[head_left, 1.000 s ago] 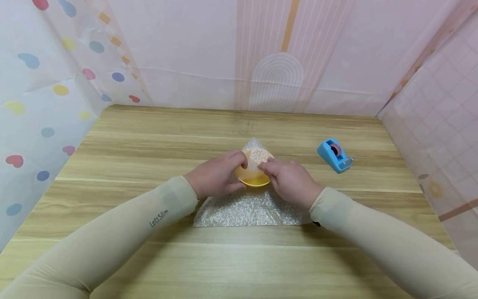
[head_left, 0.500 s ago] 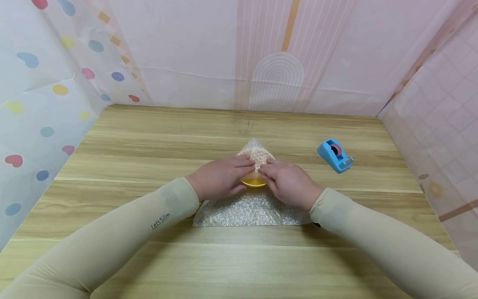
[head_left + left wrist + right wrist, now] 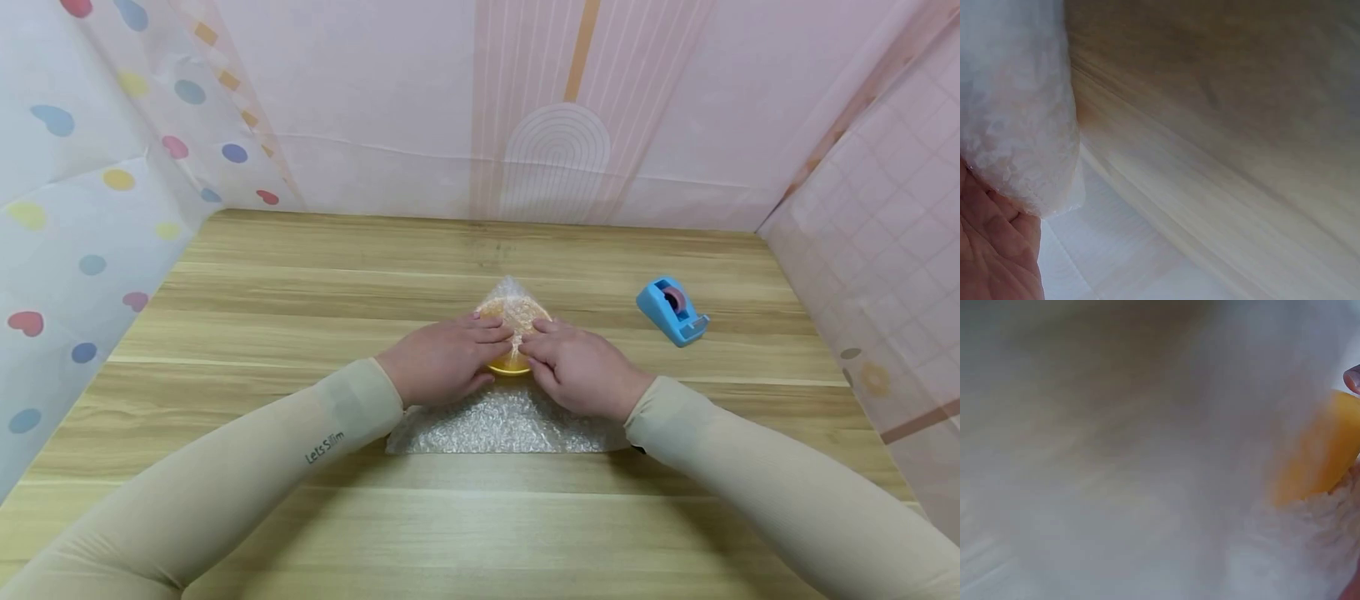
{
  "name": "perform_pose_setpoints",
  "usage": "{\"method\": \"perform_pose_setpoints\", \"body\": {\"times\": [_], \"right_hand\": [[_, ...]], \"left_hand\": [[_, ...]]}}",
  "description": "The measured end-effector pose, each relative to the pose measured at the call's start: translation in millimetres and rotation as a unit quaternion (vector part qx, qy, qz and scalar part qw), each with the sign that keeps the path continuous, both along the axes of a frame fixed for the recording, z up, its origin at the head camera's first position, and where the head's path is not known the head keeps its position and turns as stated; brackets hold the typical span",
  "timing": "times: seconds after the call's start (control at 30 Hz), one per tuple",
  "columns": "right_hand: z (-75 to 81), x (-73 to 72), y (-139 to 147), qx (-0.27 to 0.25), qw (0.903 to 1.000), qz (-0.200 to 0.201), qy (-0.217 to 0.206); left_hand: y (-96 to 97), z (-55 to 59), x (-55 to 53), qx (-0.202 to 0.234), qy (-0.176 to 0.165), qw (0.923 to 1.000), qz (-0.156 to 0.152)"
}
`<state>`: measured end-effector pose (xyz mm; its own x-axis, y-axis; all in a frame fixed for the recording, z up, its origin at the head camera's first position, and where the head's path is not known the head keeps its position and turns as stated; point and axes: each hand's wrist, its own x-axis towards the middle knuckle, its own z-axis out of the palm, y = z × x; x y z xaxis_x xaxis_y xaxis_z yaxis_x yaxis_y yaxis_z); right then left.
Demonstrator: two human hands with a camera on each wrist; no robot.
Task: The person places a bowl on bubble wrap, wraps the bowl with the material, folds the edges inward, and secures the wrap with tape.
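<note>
A yellow round object with a thin rim, perhaps a bowl, sits mid-table, partly covered by folded bubble wrap. One wrap corner points to the back of the table, and a wide flap spreads toward the front. My left hand lies over the object's left side, fingers nearly straight on the wrap. From the right, my right hand rests on the wrap with its fingers extended. Bubble wrap fills the left of the left wrist view. The yellow object shows at the right wrist view's edge, which is largely blurred.
A blue tape dispenser with a pink roll stands at the right of the wooden table. Patterned sheets hang along the back and both sides of the table.
The left fingers, curled at the wrap a second ago, now lie flat over it. The right fingers have also gone from pinching to lying extended. The tape dispenser stays put.
</note>
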<state>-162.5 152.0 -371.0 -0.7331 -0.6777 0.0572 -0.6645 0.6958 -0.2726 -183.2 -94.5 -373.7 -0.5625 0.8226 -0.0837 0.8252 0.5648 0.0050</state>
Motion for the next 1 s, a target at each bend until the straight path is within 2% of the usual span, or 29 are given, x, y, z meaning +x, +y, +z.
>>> {"method": "perform_pose_setpoints", "body": {"times": [0.5,0.7,0.83,1.0], "right_hand": [[4.9,-0.6,0,0.030,0.9988,0.020,-0.034],[8.9,-0.6,6,0.012,0.9968,0.005,-0.079],[12.0,-1.0,11,-0.006,0.9970,-0.022,-0.074],[12.7,-2.7,15,0.027,0.9978,-0.029,-0.053]], "left_hand": [[4.6,0.5,0.0,-0.012,0.010,0.9998,-0.014],[4.8,2.4,1.4,-0.021,0.013,0.9997,-0.011],[5.0,2.3,1.1,-0.018,0.019,0.9995,-0.014],[5.5,1.6,0.5,-0.017,0.031,0.9991,-0.022]]}}
